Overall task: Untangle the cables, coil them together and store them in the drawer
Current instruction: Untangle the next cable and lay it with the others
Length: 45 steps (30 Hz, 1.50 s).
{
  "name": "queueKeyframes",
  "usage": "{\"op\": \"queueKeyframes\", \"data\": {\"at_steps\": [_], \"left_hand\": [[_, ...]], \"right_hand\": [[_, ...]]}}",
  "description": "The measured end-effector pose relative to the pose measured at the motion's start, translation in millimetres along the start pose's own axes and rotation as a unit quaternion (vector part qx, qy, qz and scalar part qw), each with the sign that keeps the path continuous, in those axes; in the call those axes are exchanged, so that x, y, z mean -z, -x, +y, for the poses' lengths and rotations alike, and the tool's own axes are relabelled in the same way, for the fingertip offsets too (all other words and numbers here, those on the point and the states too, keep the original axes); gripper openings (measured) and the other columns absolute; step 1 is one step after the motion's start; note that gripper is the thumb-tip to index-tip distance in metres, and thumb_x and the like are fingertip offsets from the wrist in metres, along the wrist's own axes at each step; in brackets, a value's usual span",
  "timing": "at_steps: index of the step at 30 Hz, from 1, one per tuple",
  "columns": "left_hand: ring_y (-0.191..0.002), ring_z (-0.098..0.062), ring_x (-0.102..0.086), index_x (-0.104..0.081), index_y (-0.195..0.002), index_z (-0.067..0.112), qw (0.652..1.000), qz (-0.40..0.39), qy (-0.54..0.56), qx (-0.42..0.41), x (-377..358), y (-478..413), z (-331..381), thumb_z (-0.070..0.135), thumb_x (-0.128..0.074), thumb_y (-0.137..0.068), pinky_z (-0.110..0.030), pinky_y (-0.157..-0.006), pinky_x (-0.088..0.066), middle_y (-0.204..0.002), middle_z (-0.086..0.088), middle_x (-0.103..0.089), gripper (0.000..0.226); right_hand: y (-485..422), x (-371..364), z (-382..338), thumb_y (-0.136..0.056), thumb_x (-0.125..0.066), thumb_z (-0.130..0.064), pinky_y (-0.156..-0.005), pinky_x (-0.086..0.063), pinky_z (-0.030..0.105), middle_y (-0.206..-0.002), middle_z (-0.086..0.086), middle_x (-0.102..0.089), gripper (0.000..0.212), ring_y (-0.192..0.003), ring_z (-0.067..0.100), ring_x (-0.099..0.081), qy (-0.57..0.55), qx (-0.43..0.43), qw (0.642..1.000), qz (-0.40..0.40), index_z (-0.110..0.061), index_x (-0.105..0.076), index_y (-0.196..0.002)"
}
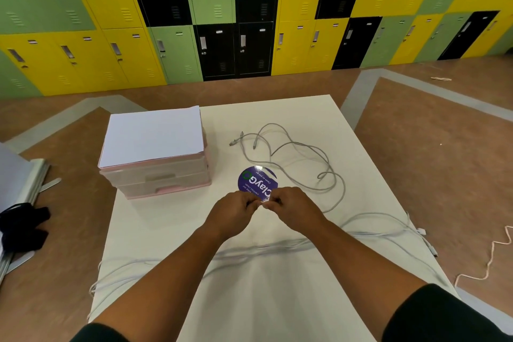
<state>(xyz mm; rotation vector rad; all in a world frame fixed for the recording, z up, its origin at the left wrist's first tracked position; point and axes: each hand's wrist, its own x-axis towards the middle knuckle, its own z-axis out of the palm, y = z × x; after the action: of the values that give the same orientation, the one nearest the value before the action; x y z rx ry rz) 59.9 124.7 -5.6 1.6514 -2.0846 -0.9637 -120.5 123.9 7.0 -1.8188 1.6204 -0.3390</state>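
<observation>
Hands meet at frame centre above the worktop: left hand and right hand both pinch a small pale piece, too small to identify, beside a purple sticker. One grey cable lies looped upper right; more cables stretch across lower down. The drawer unit sits centre left.

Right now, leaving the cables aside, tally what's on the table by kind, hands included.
Drawer unit: 1
White sheet on top of it: 1
Purple round sticker: 1
Hands: 2 (left hand, right hand)
Total: 5
</observation>
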Motion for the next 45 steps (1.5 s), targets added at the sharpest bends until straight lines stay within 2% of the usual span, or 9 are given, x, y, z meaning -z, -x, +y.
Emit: {"op": "queueKeyframes", "data": {"at_steps": [3,6,9,18,23,25,32,38,45], "left_hand": [[-0.066,-0.009,-0.054,-0.069,-0.101,0.011,1.000,0.015,-0.003,-0.010,-2.1,-2.2,5.3,0.026,-0.051,-0.102,-0.017,-0.060,-0.042,-0.093,-0.005,-0.070,0.023],[-0.083,-0.016,-0.064,-0.072,-0.106,0.016,0.999,0.019,-0.018,-0.021,-1.5,-1.9,2.2,0.029,-0.054,-0.101,-0.033,-0.073,-0.055,-0.100,-0.002,-0.074,0.023],[-0.077,-0.018,-0.063,-0.074,-0.099,0.020,0.999,0.007,-0.041,-0.023,0.9,0.0,-5.0,0.033,-0.055,-0.099,-0.041,-0.073,-0.053,-0.089,0.000,-0.073,0.022],[-0.081,-0.012,-0.061,-0.074,-0.102,0.025,0.994,-0.042,-0.098,-0.005,9.4,16.5,-29.0,0.039,-0.053,-0.100,-0.025,-0.068,-0.045,-0.093,0.009,-0.073,0.025],[-0.075,-0.014,-0.062,-0.071,-0.101,0.017,0.994,-0.076,-0.081,0.011,2.2,15.7,-22.0,0.033,-0.051,-0.101,-0.025,-0.063,-0.045,-0.086,0.003,-0.071,0.026],[-0.075,-0.013,-0.062,-0.071,-0.100,0.018,0.997,-0.063,-0.047,0.014,-0.3,16.6,-18.3,0.036,-0.051,-0.101,-0.031,-0.068,-0.050,-0.084,0.003,-0.070,0.028],[-0.061,-0.007,-0.052,-0.070,-0.089,0.025,0.998,0.024,-0.065,0.002,1.1,18.5,-10.9,0.039,-0.050,-0.101,-0.022,-0.055,-0.032,-0.065,0.016,-0.057,0.027],[-0.064,-0.009,-0.054,-0.067,-0.080,0.027,0.995,0.043,-0.074,0.048,12.4,20.8,-23.1,0.042,-0.048,-0.101,-0.022,-0.056,-0.034,-0.062,0.014,-0.057,0.032],[-0.071,-0.009,-0.058,-0.070,-0.080,0.033,0.992,0.053,-0.046,0.107,11.0,23.2,-26.7,0.046,-0.049,-0.099,-0.021,-0.059,-0.037,-0.072,0.013,-0.064,0.031]], "right_hand": [[-0.2,-4.4,2.3,-0.098,-0.057,-0.030,-0.061,-0.046,0.030,-0.076,-0.002,-0.060,0.024,-0.065,0.013,-0.053,0.009,0.011,1.000,0.001,-0.011,-0.060,-0.083],[1.6,-7.7,8.2,-0.101,-0.052,-0.024,-0.074,-0.054,0.040,-0.092,0.003,-0.068,0.019,-0.080,0.021,-0.062,0.005,0.019,1.000,-0.006,-0.010,-0.064,-0.096],[4.6,-6.4,8.3,-0.101,-0.051,-0.025,-0.079,-0.053,0.038,-0.100,0.001,-0.069,0.020,-0.087,0.019,-0.062,0.023,0.041,0.999,-0.016,-0.015,-0.067,-0.106],[9.8,4.4,32.8,-0.099,-0.050,-0.040,-0.075,-0.046,0.031,-0.097,-0.008,-0.059,0.021,-0.088,0.017,-0.060,0.163,0.019,0.986,0.006,-0.029,-0.068,-0.104],[9.1,-3.9,25.0,-0.099,-0.054,-0.035,-0.073,-0.047,0.029,-0.095,-0.007,-0.065,0.019,-0.085,0.015,-0.060,0.119,0.037,0.992,0.022,-0.023,-0.067,-0.100],[8.6,-5.1,22.6,-0.098,-0.056,-0.036,-0.070,-0.046,0.026,-0.094,-0.008,-0.067,0.018,-0.083,0.013,-0.060,0.097,0.046,0.994,0.014,-0.023,-0.068,-0.098],[9.2,2.8,22.0,-0.101,-0.046,-0.043,-0.067,-0.042,0.027,-0.098,-0.008,-0.067,0.025,-0.082,0.014,-0.059,0.148,0.052,0.987,0.017,-0.026,-0.064,-0.105],[14.8,11.3,41.4,-0.105,-0.040,-0.030,-0.088,-0.046,0.034,-0.115,-0.008,-0.065,0.027,-0.104,0.018,-0.062,0.153,0.019,0.988,0.004,-0.026,-0.064,-0.117],[20.5,16.9,49.5,-0.097,-0.055,-0.035,-0.079,-0.051,0.035,-0.092,-0.006,-0.072,0.019,-0.086,0.020,-0.066,0.128,-0.025,0.990,0.059,-0.024,-0.071,-0.097]]}}
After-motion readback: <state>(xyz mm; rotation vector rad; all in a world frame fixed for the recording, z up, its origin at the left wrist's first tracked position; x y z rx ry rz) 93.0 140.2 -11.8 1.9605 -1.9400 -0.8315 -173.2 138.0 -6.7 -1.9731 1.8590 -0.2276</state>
